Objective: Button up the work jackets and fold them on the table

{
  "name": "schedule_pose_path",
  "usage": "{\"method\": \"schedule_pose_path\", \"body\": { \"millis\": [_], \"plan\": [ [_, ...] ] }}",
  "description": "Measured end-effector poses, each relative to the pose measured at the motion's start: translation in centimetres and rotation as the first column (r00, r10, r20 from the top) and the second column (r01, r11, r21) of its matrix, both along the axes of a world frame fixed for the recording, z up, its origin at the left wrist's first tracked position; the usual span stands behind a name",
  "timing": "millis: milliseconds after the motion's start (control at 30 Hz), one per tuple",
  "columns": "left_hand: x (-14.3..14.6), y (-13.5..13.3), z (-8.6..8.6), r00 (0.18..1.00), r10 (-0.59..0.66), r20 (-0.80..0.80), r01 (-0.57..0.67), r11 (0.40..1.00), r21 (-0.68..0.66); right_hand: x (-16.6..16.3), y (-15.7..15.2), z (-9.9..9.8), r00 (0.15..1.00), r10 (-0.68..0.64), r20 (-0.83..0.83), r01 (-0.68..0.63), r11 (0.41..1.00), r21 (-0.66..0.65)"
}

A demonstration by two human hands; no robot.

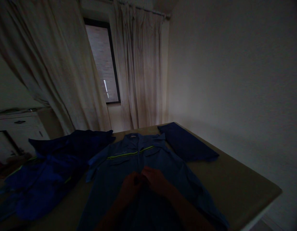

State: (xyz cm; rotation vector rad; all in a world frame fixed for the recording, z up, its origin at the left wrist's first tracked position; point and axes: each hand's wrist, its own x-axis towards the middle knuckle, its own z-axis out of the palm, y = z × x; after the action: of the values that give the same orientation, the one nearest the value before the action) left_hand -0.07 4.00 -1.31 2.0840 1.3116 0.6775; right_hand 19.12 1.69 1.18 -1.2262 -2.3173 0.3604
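Observation:
A blue work jacket [129, 160] with a yellow-green stripe across the chest lies flat, front up, on the table [239, 183]. Both my hands meet at its front closure, below the chest stripe. My left hand [130, 186] has its fingers pinched together on the jacket's front edge. My right hand [155, 180] is closed on the same edge, touching the left. What lies between the fingertips is too dark to make out.
A heap of darker blue garments [49, 170] lies on the table's left. A folded dark blue piece [186, 144] rests at the back right. Curtains [138, 70] and a window stand behind, a white cabinet [16, 128] at the left, a bare wall on the right.

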Motion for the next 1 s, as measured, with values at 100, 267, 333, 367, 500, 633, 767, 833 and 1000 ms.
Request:
{"method": "schedule_pose_path", "body": {
  "millis": [100, 267, 333, 367, 500, 633, 767, 833, 1000],
  "plan": [
    [0.1, 0.0, 0.3, 1.000, 0.005, -0.004, -0.005, 1.000, -0.010, 0.2, 0.0, 0.0, 0.996, -0.003, -0.091, 0.000, 0.999, -0.033],
    [0.3, 0.2, -0.1, 1.000, 0.010, 0.011, -0.010, 1.000, -0.006, 0.2, 0.3, -0.4, 0.978, -0.028, -0.206, 0.007, 0.995, -0.102],
    [0.3, 0.2, -0.2, 1.000, 0.018, 0.007, -0.018, 1.000, -0.006, 0.1, 0.5, -0.7, 0.969, -0.033, -0.243, 0.006, 0.994, -0.112],
    [0.3, 0.2, -0.2, 1.000, 0.027, 0.003, -0.027, 1.000, -0.003, 0.0, 0.6, -0.7, 0.963, -0.038, -0.266, 0.009, 0.994, -0.110],
    [0.4, -0.1, 0.0, 0.998, 0.044, 0.037, -0.045, 0.999, 0.007, 0.0, 0.6, -0.3, 0.941, -0.040, -0.335, 0.013, 0.996, -0.084],
    [0.3, -0.1, 0.1, 0.996, 0.029, 0.082, -0.028, 1.000, -0.011, 0.2, 0.3, 0.3, 0.947, 0.001, -0.321, -0.033, 0.995, -0.095],
    [0.2, 0.0, 0.1, 0.997, 0.009, 0.081, -0.009, 1.000, -0.005, 0.3, 0.2, 0.2, 0.953, 0.013, -0.302, -0.049, 0.992, -0.114],
    [0.2, 0.0, 0.1, 0.997, 0.013, 0.072, -0.013, 1.000, -0.007, 0.5, 0.3, 0.1, 0.951, 0.017, -0.309, -0.064, 0.988, -0.143],
    [0.3, -0.8, 0.3, 1.000, -0.005, 0.002, 0.005, 0.993, 0.115, 0.9, 0.7, -0.2, 0.949, -0.044, -0.314, -0.026, 0.976, -0.216]
  ]
}}
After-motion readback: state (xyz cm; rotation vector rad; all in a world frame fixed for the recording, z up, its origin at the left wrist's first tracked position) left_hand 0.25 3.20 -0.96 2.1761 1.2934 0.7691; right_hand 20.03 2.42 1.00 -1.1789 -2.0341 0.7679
